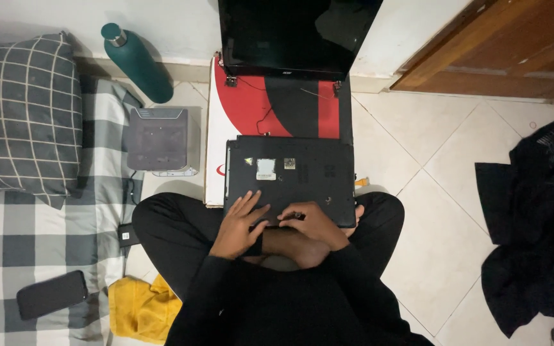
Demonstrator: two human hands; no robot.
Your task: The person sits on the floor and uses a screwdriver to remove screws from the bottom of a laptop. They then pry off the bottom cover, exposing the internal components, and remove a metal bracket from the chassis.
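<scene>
- The black laptop base (290, 179) lies upside down at the centre of the frame, its underside up, with a pale sticker and a small label near its upper edge; its near edge rests by the person's crossed legs.
- The left hand (238, 224) lies flat on the base's lower left part, fingers spread wide, holding nothing.
- The right hand (312, 221) sits just beside it on the lower middle of the base, fingers curled narrowly around a thin dark tool (295, 216); what kind of tool cannot be told.
- The base rests partly on a red, white and black flat box (251, 106) that reaches toward the top of the frame.
- The detached black screen panel (296, 35) leans against the wall at top centre, its hinges touching the box.
- A grey square device (159, 138) stands left of the box, on the tiled floor (444, 160).
- A teal bottle (137, 63) lies tilted at upper left, near a checked pillow (24, 115).
- A checked mattress (8, 230) fills the left edge, with a dark phone (51, 293) on it at lower left.
- A yellow cloth (139, 307) lies beside the person's left knee.
- Dark clothing (537, 224) is heaped at the right edge; a wooden door (514, 45) shows at upper right.
</scene>
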